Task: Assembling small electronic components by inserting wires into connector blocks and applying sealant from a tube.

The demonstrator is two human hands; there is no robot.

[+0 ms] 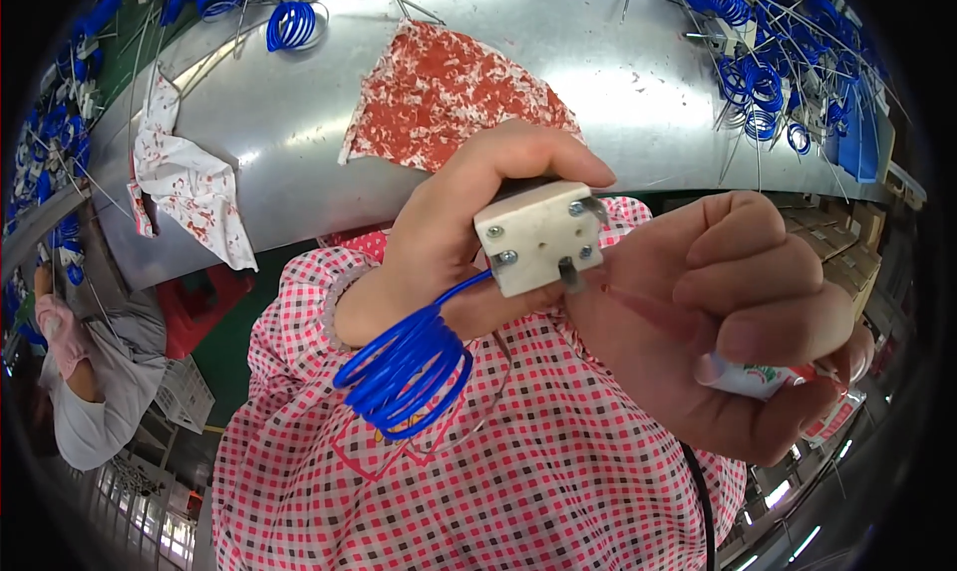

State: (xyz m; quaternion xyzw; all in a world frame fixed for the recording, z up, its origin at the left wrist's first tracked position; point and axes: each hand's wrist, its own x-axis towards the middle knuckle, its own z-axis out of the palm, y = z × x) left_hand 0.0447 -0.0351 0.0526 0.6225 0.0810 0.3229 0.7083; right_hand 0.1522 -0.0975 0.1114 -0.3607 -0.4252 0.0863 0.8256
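My left hand (pixel 439 207) is closed around a small white block (pixel 538 240), gripping it by its edges. Several screws and two metal tabs show on the block's face. A blue coil (pixel 404 372) of thin tubing or wire hangs from it in front of a pink-checked smock (pixel 329 451). Close beside the block, my right hand (pixel 738 312) is curled into a fist. A slim white cylinder with coloured print (pixel 748 377) sticks out between its fingers; most of it is hidden, so its kind cannot be told.
A red-and-white mottled cloth (pixel 459 98) and a stained white cloth (pixel 189 182) lie on the metal table (pixel 289 152). Blue coiled parts (pixel 753 88) pile up at the right, near a blue bin (pixel 862 152). At the left are a red stool (pixel 204 312) and another person (pixel 95 412).
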